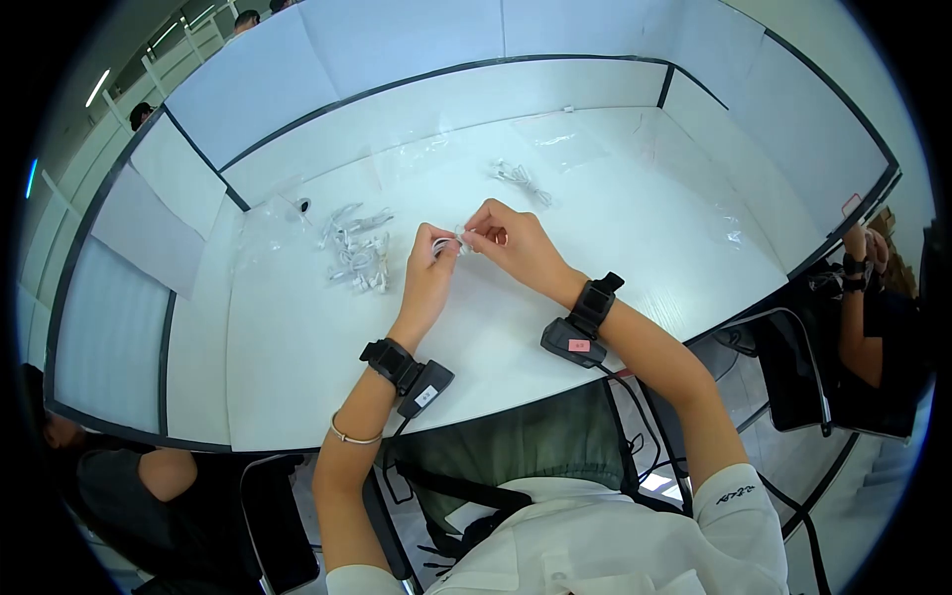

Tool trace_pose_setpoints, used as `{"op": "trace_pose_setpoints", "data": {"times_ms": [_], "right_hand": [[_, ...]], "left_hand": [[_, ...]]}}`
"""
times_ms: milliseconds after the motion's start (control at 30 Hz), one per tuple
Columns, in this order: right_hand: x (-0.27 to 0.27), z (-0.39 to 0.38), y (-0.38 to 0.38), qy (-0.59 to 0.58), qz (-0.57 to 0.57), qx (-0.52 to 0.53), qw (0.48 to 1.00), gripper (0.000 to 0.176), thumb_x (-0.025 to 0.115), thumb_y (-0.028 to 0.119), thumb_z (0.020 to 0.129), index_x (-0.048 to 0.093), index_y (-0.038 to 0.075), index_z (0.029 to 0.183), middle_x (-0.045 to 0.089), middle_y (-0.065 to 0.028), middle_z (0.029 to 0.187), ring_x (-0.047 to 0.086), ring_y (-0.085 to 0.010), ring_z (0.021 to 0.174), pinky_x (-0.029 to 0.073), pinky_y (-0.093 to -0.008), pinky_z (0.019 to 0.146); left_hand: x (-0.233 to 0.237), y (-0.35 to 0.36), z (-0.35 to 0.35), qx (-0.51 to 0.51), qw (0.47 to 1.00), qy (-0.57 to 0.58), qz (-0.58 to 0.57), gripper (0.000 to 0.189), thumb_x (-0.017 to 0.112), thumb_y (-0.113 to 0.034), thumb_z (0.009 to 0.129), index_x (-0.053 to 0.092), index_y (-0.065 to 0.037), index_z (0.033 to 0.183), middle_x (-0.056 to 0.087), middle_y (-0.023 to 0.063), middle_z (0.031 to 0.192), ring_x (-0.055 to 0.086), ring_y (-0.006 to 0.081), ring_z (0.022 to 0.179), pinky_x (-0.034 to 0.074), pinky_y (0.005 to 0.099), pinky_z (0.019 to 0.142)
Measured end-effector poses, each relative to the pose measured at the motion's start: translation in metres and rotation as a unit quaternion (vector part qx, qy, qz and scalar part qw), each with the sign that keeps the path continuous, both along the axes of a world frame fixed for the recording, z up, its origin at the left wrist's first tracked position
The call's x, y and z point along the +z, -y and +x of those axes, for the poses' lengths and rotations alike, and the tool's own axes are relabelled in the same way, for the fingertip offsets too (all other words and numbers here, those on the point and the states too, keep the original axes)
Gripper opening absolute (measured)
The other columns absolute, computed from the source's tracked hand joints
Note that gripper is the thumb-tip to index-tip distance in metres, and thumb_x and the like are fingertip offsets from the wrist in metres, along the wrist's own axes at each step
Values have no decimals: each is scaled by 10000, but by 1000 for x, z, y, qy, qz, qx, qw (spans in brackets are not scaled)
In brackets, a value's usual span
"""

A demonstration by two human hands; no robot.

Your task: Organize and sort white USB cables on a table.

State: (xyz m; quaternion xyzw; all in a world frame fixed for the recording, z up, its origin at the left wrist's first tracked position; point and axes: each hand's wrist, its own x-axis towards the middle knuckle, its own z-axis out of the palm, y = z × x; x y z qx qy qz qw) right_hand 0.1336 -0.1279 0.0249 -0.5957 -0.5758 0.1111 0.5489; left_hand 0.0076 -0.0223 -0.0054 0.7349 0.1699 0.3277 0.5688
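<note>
Above our white bench (615,238), our left hand (428,262) and right hand (516,241) pinch a white cord (442,243) (both nearly closed); we should pull gently, so nothing bends hard.

Held cable (442,243) smooth plastic; tabletop (645,238) smooth, faintly glossy; film (567,147) shiny (crinkled, too); shirt (625,535) matt cloth.

One held cable (443,244), one cable bundle (521,180), one cable pile (369,260).
</note>
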Motion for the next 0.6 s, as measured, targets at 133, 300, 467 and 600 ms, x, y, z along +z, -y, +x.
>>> {"op": "trace_pose_setpoints", "data": {"times_ms": [133,300,467,600], "right_hand": [[-1,2,-1,-13,-4,1,1000,133,632,108,826,551,3,831,626,-52,717,561,-85,622,427,-216,549],[-7,3,-4,-34,-3,0,999,129,621,98,832,545,-7,839,621,-63,738,582,-91,669,463,-220,608],[-10,2,-5,-119,-20,17,992,136,597,102,852,532,-16,872,621,-79,790,602,-107,726,484,-230,656],[-15,0,-7,-153,-26,20,988,138,594,106,855,531,-13,885,620,-75,810,604,-108,751,487,-233,682]], "left_hand": [[-6,-3,0,6,1000,-14,11,116,470,-130,900,446,-19,925,515,48,806,463,100,727,390,247,655],[-6,-3,1,27,999,-22,22,108,477,-116,896,447,-15,918,526,69,818,492,118,753,403,258,688],[1,2,-1,54,998,-21,39,109,478,-108,894,441,-9,919,543,89,831,518,139,767,413,271,702],[2,5,-1,68,995,-17,68,108,463,-105,897,431,-4,918,543,110,827,525,165,759,415,286,699]]}}
